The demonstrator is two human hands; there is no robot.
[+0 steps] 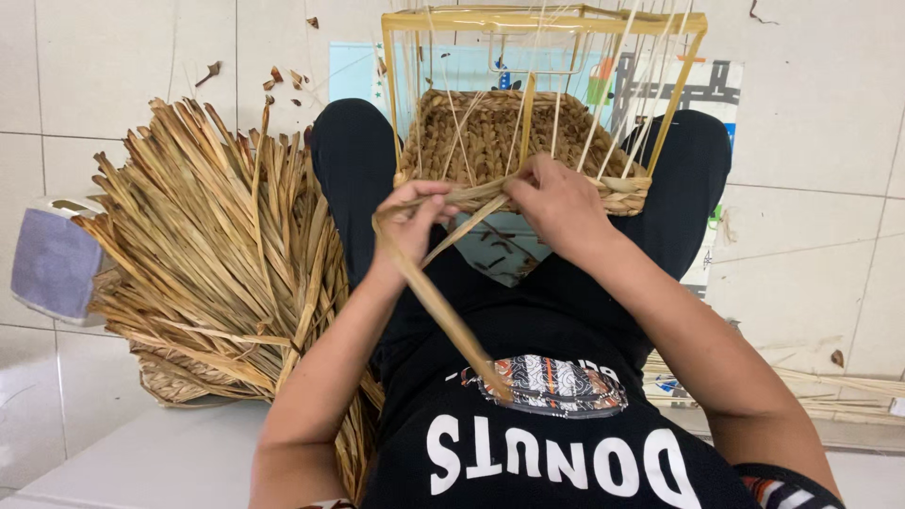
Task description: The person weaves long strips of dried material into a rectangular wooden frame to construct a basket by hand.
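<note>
Dark fabric of the person's black shirt (528, 415) fills the bottom of the head view, nearest the lens, and one long flat dried strand (443, 311) trails down across it. Far left, a grey-blue block (52, 264) sits on the white tiled floor (104, 66), and beside it a thick bundle of dried leaf strips (217, 254) fans out, touching the person's left thigh. Next comes the left hand (413, 221), curled shut around the upper end of the strand, pinching it where it bends toward the basket. To do this weaving step well, it seems best to keep that strand flat and taut, feed it snugly against the row already laid, and avoid twisting it as it passes between the uprights. The right hand (556, 203) lies just beside the left, palm down, its fingers pressed on the braided edge and closed over the working end; how tightly it grips I cannot tell. The half-woven basket (490, 141) rests between the knees, directly beyond and touching both hands, with its thin upright stakes (603, 104) rising to a yellow rectangular frame (542, 21). Loose strips (839, 391) lie on the floor at far right.
</note>
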